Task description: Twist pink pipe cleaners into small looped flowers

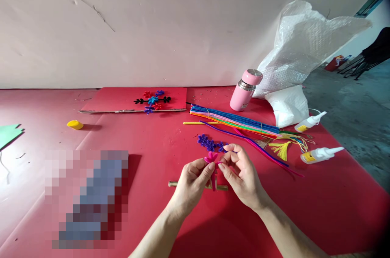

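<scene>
A bright pink pipe cleaner [211,157], bent into flower-like loops, is pinched between the thumb and fingers of my left hand [193,181]. My right hand [242,178] grips another part of the same pink pipe cleaner with thumb and forefinger, its other fingers raised. A pink strand hangs down between the hands. Behind that strand lies a short brown stick [173,184], partly hidden by my left hand. Just past my fingertips is a row of purple pipe-cleaner flowers [209,144], its right end close to my right fingers.
A bundle of coloured pipe cleaners [234,120], a pink flask [242,93] and glue bottles [318,155] stand or lie at the right. Flowers rest on a red board [115,99] at the back. A yellow cap [74,124] and a blurred-out object [97,193] are leftward. Bubble wrap [298,42] rises behind.
</scene>
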{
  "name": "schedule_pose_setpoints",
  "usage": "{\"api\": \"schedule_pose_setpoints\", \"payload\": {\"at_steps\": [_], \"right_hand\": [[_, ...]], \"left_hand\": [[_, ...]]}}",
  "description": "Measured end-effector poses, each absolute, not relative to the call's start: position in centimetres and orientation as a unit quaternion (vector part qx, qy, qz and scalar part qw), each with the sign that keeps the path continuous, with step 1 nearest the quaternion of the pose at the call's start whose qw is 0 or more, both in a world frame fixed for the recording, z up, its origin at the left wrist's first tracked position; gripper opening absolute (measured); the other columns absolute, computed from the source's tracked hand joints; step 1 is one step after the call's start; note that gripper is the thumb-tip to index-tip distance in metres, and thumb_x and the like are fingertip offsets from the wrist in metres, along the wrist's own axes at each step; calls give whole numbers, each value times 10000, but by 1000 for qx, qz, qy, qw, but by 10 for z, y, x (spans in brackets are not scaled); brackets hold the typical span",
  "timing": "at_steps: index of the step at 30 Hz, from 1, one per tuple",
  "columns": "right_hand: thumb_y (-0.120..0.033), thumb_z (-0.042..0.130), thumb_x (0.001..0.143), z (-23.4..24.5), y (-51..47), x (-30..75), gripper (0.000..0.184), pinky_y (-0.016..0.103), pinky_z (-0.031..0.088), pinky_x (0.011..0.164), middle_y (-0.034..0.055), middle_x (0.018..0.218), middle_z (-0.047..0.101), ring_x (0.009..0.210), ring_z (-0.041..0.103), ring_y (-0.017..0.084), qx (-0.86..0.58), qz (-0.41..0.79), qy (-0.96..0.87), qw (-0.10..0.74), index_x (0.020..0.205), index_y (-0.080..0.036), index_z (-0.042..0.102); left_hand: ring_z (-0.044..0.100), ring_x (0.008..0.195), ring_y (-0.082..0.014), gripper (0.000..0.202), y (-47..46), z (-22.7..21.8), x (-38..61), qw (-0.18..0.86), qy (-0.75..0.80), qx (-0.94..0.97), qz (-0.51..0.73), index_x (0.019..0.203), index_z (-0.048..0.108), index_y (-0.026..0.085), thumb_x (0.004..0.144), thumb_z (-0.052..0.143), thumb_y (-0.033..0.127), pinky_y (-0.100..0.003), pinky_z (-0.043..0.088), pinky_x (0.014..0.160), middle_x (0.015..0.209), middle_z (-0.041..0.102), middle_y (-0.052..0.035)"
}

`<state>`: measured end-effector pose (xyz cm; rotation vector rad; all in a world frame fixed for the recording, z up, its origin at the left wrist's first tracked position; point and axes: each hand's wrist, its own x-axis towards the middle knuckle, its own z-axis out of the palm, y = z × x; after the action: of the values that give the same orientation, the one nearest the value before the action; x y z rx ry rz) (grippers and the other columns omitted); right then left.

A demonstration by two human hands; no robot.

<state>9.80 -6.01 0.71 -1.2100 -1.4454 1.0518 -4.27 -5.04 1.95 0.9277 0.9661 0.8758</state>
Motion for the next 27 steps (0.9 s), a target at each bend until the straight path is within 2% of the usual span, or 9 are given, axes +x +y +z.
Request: {"api": "schedule_pose_setpoints", "payload": {"at_steps": [10,16,21,27], "right_hand": [[-183,499,829,3,-59,97,263,305,459,734,-3,758,526,736,539,144,-503,371,-620,474,1073,-210,403],[-111,533,801,3,-57,104,450,335,478,797,60,958,601,863,575,170,-455,252,-705,482,1212,-209,381],[-86,553,794,4,-52,108,473,348,489,753,52,915,658,845,584,187,-404,111,-803,424,1219,-221,395],[-83,543,804,6,-52,113,444,334,468,721,53,876,674,803,578,181,-367,29,-860,353,1215,-185,408]], "left_hand": [[320,459,-48,303,-49,10,-44,689,446,412,397,641,541,124,765,554,401,-171,355,445,512,392,56],[346,394,-41,282,-46,1,-49,733,427,354,395,601,512,133,785,548,344,-180,277,421,453,430,51],[374,388,-45,286,-46,1,-49,749,420,342,383,578,510,131,779,555,328,-191,274,432,435,462,39],[373,382,-59,331,-46,2,-50,745,416,388,348,534,490,137,798,505,336,-207,270,429,413,482,22]]}}
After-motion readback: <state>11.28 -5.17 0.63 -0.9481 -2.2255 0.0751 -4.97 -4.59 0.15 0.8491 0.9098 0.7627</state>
